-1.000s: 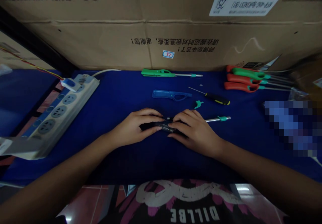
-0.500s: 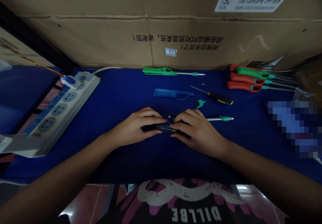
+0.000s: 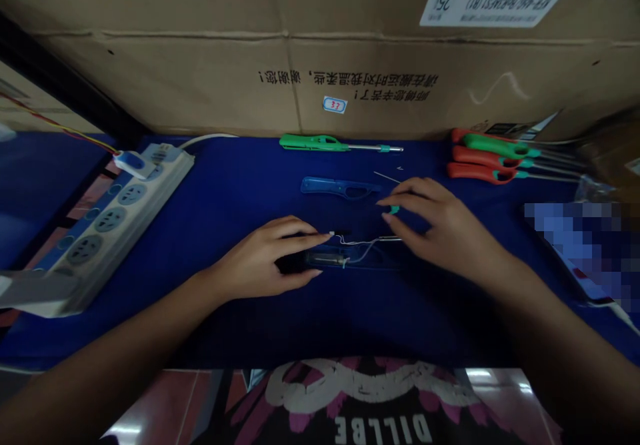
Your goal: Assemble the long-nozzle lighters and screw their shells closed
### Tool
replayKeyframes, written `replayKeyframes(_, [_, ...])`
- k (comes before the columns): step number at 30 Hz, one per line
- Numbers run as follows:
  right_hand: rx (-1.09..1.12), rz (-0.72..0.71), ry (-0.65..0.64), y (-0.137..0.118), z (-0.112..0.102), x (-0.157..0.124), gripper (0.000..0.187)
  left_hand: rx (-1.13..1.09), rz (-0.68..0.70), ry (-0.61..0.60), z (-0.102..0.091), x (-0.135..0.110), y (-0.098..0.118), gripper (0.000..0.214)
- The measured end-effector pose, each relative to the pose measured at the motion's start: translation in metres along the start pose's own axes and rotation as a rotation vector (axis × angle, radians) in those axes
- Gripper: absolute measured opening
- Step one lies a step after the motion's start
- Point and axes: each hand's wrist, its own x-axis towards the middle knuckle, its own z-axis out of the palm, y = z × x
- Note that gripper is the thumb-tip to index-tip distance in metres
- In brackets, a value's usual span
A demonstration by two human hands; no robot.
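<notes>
Head view. Left hand: clasps the dark handle end of the opened lighter body between thumb and fingers, index tip at a white wire. Right hand: fingers spread and loose, tips at a small teal trigger piece, contact cannot be told; it hides most of a screwdriver. Lighter body: flat on the blue cloth, mid-table, long axis left-right, nozzle end rightward under the right hand. Beyond, parallel: blue shell half, green lighter. Far right: red and green lighters. Left: power strip. Cardboard box walls the rear edge; cloth shows between hands and front edge.
</notes>
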Motion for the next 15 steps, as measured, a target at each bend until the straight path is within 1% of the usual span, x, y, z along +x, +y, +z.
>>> replayKeyframes(1, [-0.024,0.011,-0.019,0.009,-0.005,-0.001,0.022,-0.02,-0.023,0.023,0.0,0.003,0.002,0.043])
replayKeyframes(4, [-0.077,0.056,-0.145,0.029,-0.01,-0.004,0.025,-0.055,-0.12,0.067,0.001,0.017,0.004,0.026])
replayKeyframes(7, [-0.101,0.091,-0.212,0.033,-0.007,-0.007,0.027,-0.009,-0.188,-0.01,0.004,0.035,0.001,0.019])
replayKeyframes(11, [-0.12,0.139,-0.226,0.028,-0.002,-0.006,0.027,-0.006,-0.215,-0.117,0.008,0.053,-0.002,0.012])
replayKeyframes(13, [-0.119,0.164,-0.211,0.029,0.001,-0.005,0.025,-0.03,-0.242,-0.128,0.009,0.056,-0.002,0.009])
replayKeyframes(15, [-0.101,0.172,-0.192,0.031,0.004,-0.005,0.02,-0.036,-0.251,-0.109,0.01,0.056,-0.001,0.006])
